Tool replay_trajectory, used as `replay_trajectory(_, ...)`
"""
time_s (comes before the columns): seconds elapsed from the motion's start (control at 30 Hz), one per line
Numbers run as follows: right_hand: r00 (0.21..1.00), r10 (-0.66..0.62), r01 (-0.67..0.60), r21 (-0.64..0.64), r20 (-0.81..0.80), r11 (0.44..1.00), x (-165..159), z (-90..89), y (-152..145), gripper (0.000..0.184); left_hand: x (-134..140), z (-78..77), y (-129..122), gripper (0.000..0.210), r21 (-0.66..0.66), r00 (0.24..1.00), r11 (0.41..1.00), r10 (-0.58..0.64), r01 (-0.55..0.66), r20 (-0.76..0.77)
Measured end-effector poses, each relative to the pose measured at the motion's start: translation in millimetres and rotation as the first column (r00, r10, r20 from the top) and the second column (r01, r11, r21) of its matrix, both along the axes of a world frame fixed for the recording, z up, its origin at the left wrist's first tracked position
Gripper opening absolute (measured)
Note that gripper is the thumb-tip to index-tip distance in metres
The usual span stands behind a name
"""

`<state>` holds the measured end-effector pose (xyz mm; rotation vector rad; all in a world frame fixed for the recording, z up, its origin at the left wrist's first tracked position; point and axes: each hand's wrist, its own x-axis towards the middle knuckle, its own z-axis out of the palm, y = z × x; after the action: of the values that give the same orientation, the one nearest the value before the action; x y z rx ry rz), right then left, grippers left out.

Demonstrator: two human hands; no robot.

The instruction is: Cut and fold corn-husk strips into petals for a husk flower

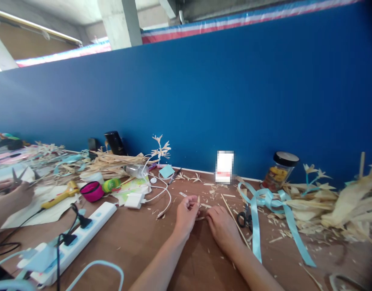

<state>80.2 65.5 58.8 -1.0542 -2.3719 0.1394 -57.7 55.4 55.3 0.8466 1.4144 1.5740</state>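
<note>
My left hand (187,214) is closed in a pinch above the brown table, with a small pale husk piece (198,200) sticking up between thumb and fingers. Close to its right, my right hand (220,224) rests low with bent fingers pressed together. A thin pale strip (200,218) lies between the two hands; whether the right fingertips grip it is hidden. Cut husk scraps (222,190) are scattered just beyond. Right of my right hand are a thin stick (231,210) and dark-handled scissors (244,219).
Light blue ribbon (256,230), a black-lidded jar (278,171) and a husk pile (343,210) lie right. Leftward are a white power strip (95,226), yellow glue gun (60,195), pink band roll (91,191), white charger (134,200) and another person's hands with scissors (17,178). A blue partition (204,101) stands behind.
</note>
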Motion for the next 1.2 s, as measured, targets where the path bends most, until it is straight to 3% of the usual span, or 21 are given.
replay_trajectory(0.3,0.977,-0.049,0.031,-0.088,-0.209,0.996,2.4,0.5,1.7,0.016,3.3,-0.6,-1.8,0.023,0.023,0.984,0.993,-0.114,0.118,-0.133)
replay_trajectory(0.5,0.997,0.043,-0.044,-0.004,-0.064,0.999,2.3,4.1,-0.4,0.025,-0.2,1.7,-1.2,0.023,0.053,0.983,0.996,-0.062,0.072,-0.170)
replay_trajectory(0.63,0.998,0.058,-0.058,-0.015,0.040,0.998,0.0,3.3,-1.1,0.015,-1.9,-0.8,0.1,0.021,0.054,0.984,0.998,-0.034,0.044,-0.174)
replay_trajectory(0.83,0.998,0.044,-0.044,-0.013,0.043,0.999,0.0,0.0,0.8,0.012,-1.5,-1.4,-0.3,0.021,0.038,0.983,0.999,-0.027,0.035,-0.182)
replay_trajectory(1.03,0.987,0.004,-0.018,-0.085,-0.161,0.996,-0.3,1.9,-2.9,0.013,-0.8,0.6,0.1,0.020,0.021,0.981,0.996,-0.078,0.083,-0.175)
replay_trajectory(1.2,0.930,-0.056,-0.044,-0.262,-0.363,0.964,-0.2,3.8,-4.3,0.010,6.0,6.4,-2.4,0.019,0.002,0.978,0.984,-0.175,0.176,-0.113)
